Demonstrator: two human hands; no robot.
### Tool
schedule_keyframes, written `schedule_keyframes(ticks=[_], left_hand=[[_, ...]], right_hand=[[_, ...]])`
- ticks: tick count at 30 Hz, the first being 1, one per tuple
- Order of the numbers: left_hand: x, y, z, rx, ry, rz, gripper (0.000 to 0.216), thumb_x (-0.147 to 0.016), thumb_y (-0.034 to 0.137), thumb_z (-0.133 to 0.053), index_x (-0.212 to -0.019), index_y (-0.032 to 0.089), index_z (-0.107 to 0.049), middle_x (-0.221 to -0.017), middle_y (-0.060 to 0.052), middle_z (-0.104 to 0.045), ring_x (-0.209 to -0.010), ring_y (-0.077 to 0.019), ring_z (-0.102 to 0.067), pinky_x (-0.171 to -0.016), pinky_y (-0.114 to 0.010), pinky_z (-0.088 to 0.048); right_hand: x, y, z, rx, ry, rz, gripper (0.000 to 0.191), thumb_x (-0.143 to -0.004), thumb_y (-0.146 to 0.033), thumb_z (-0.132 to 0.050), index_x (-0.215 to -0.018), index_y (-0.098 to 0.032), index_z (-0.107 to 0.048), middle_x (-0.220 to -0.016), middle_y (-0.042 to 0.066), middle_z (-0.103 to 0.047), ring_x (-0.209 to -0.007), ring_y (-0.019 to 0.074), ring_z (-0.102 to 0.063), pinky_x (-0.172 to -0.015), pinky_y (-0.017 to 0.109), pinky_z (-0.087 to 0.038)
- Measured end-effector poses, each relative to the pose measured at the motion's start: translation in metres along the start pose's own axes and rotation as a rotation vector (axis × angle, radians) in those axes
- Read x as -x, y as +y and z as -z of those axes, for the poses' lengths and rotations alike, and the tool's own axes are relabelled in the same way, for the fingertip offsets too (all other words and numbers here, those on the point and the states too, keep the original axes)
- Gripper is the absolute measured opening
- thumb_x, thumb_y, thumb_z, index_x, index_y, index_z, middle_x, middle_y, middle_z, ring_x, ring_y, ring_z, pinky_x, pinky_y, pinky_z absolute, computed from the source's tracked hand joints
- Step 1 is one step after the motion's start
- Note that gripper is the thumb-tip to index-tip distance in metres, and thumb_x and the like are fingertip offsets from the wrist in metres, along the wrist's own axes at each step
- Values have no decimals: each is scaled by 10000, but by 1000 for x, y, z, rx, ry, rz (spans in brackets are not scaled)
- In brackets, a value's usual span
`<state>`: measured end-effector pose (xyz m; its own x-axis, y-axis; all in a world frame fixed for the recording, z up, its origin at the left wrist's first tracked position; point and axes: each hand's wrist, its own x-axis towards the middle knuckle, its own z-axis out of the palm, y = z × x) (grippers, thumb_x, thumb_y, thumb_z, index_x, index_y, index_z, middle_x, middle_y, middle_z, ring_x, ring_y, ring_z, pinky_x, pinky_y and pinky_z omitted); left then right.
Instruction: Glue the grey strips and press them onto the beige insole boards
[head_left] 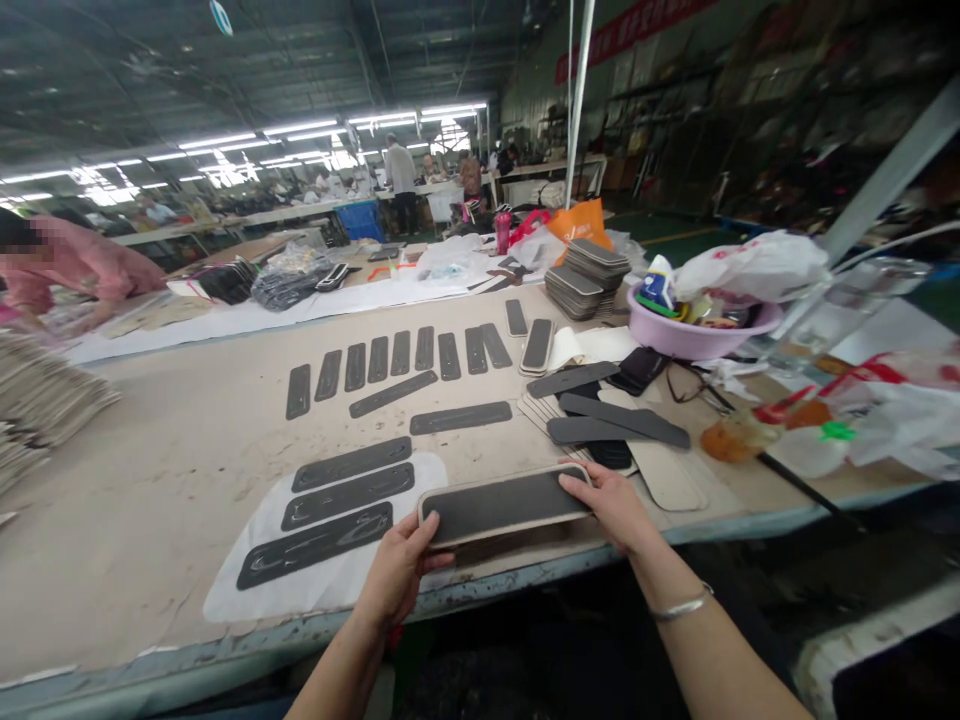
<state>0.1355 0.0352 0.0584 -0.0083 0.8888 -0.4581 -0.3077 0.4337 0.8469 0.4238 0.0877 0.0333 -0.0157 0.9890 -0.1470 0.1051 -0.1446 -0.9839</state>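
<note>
Between my two hands I hold a long panel with rounded corners (502,503), dark grey on top with a pale border. My left hand (401,565) pinches its left end, thumb on top. At the right end, my right hand (611,500) grips it the same way. The panel is held above the table's front edge. To its left, several dark grey strips (349,496) with shiny wet-looking streaks lie on a white sheet (225,590). More such strips (379,360) stretch in a row farther back. Loose dark strips (600,430) overlap pale panels (667,480) on the right.
Stacked panels (585,280) stand at the back right beside a purple basin (675,335) full of items. An orange-brown bottle (731,435) and plastic bags (885,420) lie at the right. Pale sheets are piled (45,390) at the left; a person in pink (90,255) leans over the table.
</note>
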Motion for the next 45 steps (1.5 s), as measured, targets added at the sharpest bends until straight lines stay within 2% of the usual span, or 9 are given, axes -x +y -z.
schedule_keyframes(ticks=[3,7,14,19,27,31,34,36,45], left_hand=[[-5,-10,-3,100,48,-15,275,-751,276,-668,-986,143,-619,-965,-75,-662,-731,-144,-645,-590,-245,-576],[-6,-19,-7,203,142,-76,190,-779,193,-630,-964,154,-620,-1023,-59,-650,-838,-154,-647,-657,-262,-589],[-4,-26,-10,200,186,-54,129,-783,140,-614,-911,150,-625,-995,-61,-653,-882,-166,-639,-703,-287,-593],[-4,-30,-11,224,206,-43,142,-796,140,-598,-934,162,-624,-1030,-53,-639,-879,-150,-633,-729,-285,-585],[-1,-29,-8,171,149,-62,221,-766,255,-651,-970,179,-612,-1016,-36,-637,-775,-133,-629,-627,-250,-565],[-1,-25,-3,108,88,-77,280,-725,319,-684,-926,137,-617,-874,-40,-662,-748,-145,-624,-612,-223,-525],[-3,-21,3,46,135,-122,316,-668,348,-724,-886,146,-616,-730,7,-638,-609,-107,-587,-496,-177,-467],[-5,-20,6,8,179,-150,355,-647,376,-729,-905,157,-621,-710,24,-619,-545,-84,-549,-436,-161,-437],[-15,-13,19,-148,236,-134,393,-639,443,-684,-850,113,-648,-691,-10,-590,-511,-77,-499,-402,-165,-447]], right_hand=[[-1,3,-4,-136,13,-100,316,-725,-495,-621,-897,-232,-639,-883,15,-668,-873,218,-619,-757,340,-520],[0,0,-8,-167,-44,-248,261,-718,-490,-641,-762,-233,-620,-780,24,-654,-717,206,-637,-613,336,-556],[-5,4,-10,-186,-3,-144,234,-728,-454,-634,-790,-228,-632,-811,14,-627,-708,179,-609,-658,337,-585],[-6,6,-11,-227,-5,-132,197,-733,-420,-629,-795,-233,-628,-807,6,-618,-693,169,-606,-655,325,-584],[-1,0,-7,-193,-45,-141,231,-750,-442,-610,-829,-226,-639,-759,6,-612,-694,166,-597,-571,281,-567],[0,-3,-5,-154,-42,-125,281,-746,-453,-613,-897,-218,-636,-808,13,-619,-708,166,-593,-551,261,-559],[0,-2,-5,-97,-29,-98,315,-733,-471,-622,-893,-199,-636,-808,18,-620,-706,170,-592,-554,263,-560],[-1,0,-5,-67,-16,-99,327,-719,-477,-634,-874,-188,-636,-798,19,-624,-703,172,-591,-562,267,-561],[-4,6,-8,-43,-25,-165,312,-725,-498,-619,-840,-210,-644,-804,19,-624,-745,190,-594,-607,293,-562]])
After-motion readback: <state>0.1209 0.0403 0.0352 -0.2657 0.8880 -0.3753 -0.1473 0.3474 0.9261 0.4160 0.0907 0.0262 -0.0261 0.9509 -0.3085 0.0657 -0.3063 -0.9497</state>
